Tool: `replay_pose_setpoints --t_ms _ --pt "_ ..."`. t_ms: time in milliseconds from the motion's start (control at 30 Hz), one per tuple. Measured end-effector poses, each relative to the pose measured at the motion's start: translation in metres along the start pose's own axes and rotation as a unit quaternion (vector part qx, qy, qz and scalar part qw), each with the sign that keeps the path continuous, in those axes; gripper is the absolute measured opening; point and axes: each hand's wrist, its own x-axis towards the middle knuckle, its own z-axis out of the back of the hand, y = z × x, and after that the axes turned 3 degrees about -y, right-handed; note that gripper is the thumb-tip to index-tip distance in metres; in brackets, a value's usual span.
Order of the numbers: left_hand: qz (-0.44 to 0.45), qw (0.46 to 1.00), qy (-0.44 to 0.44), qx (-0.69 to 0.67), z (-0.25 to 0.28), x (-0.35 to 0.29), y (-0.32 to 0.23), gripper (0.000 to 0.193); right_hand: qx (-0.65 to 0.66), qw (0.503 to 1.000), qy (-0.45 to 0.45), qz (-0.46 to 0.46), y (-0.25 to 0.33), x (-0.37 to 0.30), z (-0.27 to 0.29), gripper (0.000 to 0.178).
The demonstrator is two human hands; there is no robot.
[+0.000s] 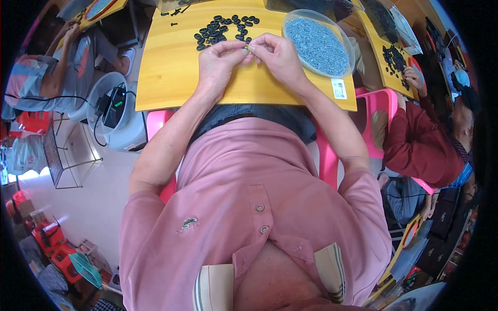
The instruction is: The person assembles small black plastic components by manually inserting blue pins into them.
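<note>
My left hand [219, 63] and my right hand [280, 56] meet over the near middle of the yellow table [171, 78]. Thumb and fingers of both pinch together at one spot. Between the fingertips is something tiny, with a brassy glint, too small to make out. Just beyond the hands lies a loose pile of small black ring-shaped parts [211, 32]. To the right of my right hand stands a round clear tub [351, 52], full of small silvery-blue slender metal pieces [317, 44].
A few black screws [174, 24] lie at the table's far left. A white label [339, 88] is stuck near the right front corner. A co-worker in a dark red sleeve [420, 140] handles black parts at another table on the right. A bucket [106, 85] with a cable stands left.
</note>
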Motion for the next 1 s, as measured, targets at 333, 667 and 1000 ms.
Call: replay_pose_setpoints --t_ms 333,667,1000 --pt "0.016 0.999 0.008 -0.033 0.0 0.002 -0.004 0.019 0.088 0.995 0.006 -0.043 0.008 0.006 0.014 0.022" --pt "0.024 0.999 0.017 -0.039 0.001 0.001 -0.005 0.02 0.014 0.998 0.026 -0.048 0.014 0.005 0.014 0.015" --pt "0.003 1.0 -0.001 -0.025 -0.001 -0.002 -0.001 0.02 -0.04 0.999 -0.02 -0.031 0.004 0.001 0.001 0.014"
